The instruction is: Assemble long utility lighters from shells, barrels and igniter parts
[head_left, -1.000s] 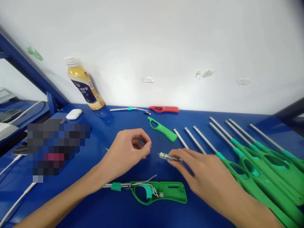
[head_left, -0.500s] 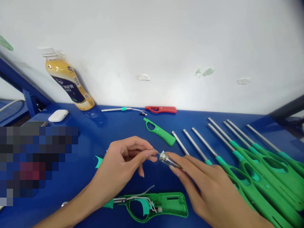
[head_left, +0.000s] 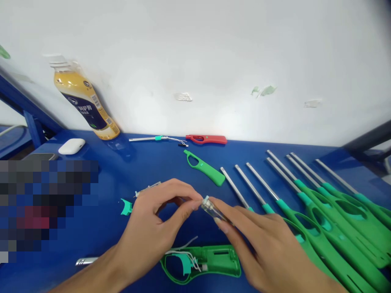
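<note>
My right hand grips a clear lighter fuel tank with a pale teal tip, held tilted above the table. Thumb and forefinger of my left hand are pinched together right at that tip; whatever sits between them is too small to make out. Below both hands lies an opened green lighter half-shell, with white wires and a teal trigger inside. Its metal tube shows partly beneath my left forearm. A loose teal trigger rests left of my left hand.
Several assembled green lighters fan out at the right. Toward the wall lie a green half-shell, a red shell and a wired metal tube. A yellow bottle and a white earphone case occupy the far left.
My left hand's fingertips have come closer to the tank's tip, closing the gap seen before. The tank has shifted slightly left. The view has moved a little.
</note>
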The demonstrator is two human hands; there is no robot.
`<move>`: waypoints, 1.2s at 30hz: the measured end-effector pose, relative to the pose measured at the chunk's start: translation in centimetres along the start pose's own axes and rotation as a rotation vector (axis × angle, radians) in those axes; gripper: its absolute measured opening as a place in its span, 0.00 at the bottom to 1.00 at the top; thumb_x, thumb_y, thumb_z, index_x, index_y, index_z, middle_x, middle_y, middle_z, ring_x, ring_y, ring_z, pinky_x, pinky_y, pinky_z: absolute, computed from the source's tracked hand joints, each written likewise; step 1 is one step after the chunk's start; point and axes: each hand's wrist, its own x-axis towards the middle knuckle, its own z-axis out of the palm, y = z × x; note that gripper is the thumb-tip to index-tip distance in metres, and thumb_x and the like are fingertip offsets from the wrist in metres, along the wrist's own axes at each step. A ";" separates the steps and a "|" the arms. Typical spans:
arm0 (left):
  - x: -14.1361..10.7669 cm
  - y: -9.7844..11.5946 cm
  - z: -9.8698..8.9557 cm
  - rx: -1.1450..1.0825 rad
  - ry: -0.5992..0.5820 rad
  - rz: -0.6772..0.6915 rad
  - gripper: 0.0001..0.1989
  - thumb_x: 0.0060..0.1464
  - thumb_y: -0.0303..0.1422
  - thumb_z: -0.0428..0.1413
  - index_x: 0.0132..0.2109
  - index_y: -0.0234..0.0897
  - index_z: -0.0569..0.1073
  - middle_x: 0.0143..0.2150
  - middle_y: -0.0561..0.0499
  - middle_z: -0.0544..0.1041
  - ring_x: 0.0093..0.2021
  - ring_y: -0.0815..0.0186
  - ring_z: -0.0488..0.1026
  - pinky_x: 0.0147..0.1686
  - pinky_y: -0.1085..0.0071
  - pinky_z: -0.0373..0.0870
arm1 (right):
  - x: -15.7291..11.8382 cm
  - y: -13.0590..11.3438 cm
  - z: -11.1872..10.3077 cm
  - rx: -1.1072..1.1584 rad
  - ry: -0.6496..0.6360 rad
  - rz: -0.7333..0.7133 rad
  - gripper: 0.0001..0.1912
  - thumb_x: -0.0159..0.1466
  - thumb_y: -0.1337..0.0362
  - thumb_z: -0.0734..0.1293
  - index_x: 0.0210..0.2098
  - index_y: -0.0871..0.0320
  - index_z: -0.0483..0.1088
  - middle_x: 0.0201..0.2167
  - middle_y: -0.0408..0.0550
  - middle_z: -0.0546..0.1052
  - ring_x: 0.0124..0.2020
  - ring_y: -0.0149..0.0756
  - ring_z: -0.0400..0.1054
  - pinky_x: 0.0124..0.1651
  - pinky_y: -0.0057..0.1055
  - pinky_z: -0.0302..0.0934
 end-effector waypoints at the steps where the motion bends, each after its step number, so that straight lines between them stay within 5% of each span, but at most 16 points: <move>1: 0.0 -0.1 0.0 0.010 0.003 0.015 0.09 0.64 0.25 0.60 0.39 0.44 0.83 0.37 0.56 0.82 0.35 0.70 0.80 0.36 0.77 0.77 | -0.1 0.0 0.0 -0.007 0.003 -0.003 0.18 0.79 0.65 0.57 0.63 0.61 0.70 0.39 0.47 0.85 0.29 0.34 0.81 0.28 0.29 0.73; 10: -0.2 -0.4 -0.2 0.052 0.019 0.127 0.10 0.64 0.25 0.62 0.41 0.46 0.84 0.40 0.54 0.82 0.29 0.71 0.77 0.30 0.72 0.76 | -0.6 -0.1 0.1 0.009 -0.022 0.014 0.19 0.79 0.63 0.57 0.66 0.58 0.67 0.36 0.44 0.84 0.30 0.32 0.81 0.32 0.28 0.72; 18: -1.1 -0.8 -0.2 0.341 0.072 0.370 0.22 0.63 0.21 0.62 0.58 0.50 0.76 0.41 0.59 0.84 0.32 0.73 0.79 0.36 0.74 0.78 | -0.9 -0.2 0.0 0.010 -0.035 0.038 0.19 0.79 0.62 0.56 0.66 0.55 0.68 0.42 0.47 0.85 0.32 0.34 0.81 0.36 0.30 0.75; 24: -0.9 -1.1 -0.4 0.358 0.077 0.451 0.16 0.62 0.18 0.59 0.48 0.46 0.74 0.37 0.59 0.82 0.31 0.71 0.80 0.32 0.74 0.77 | -0.7 -0.3 -0.3 -0.034 -0.006 0.030 0.21 0.80 0.61 0.54 0.65 0.54 0.70 0.45 0.48 0.85 0.35 0.37 0.83 0.34 0.30 0.77; 30: -1.3 -0.9 -0.4 0.302 0.024 0.432 0.18 0.61 0.17 0.55 0.35 0.43 0.57 0.32 0.57 0.77 0.31 0.70 0.78 0.27 0.72 0.71 | -0.8 -1.0 -0.7 -0.066 0.019 0.052 0.24 0.80 0.59 0.51 0.65 0.50 0.72 0.43 0.47 0.86 0.34 0.40 0.83 0.25 0.30 0.75; 36: -2.3 -0.8 -0.4 0.458 0.031 0.448 0.20 0.60 0.17 0.53 0.32 0.42 0.51 0.32 0.55 0.78 0.28 0.68 0.74 0.23 0.68 0.64 | -1.0 -1.3 -0.9 -0.075 -0.015 0.043 0.22 0.77 0.60 0.59 0.67 0.46 0.71 0.40 0.47 0.86 0.33 0.40 0.83 0.30 0.28 0.78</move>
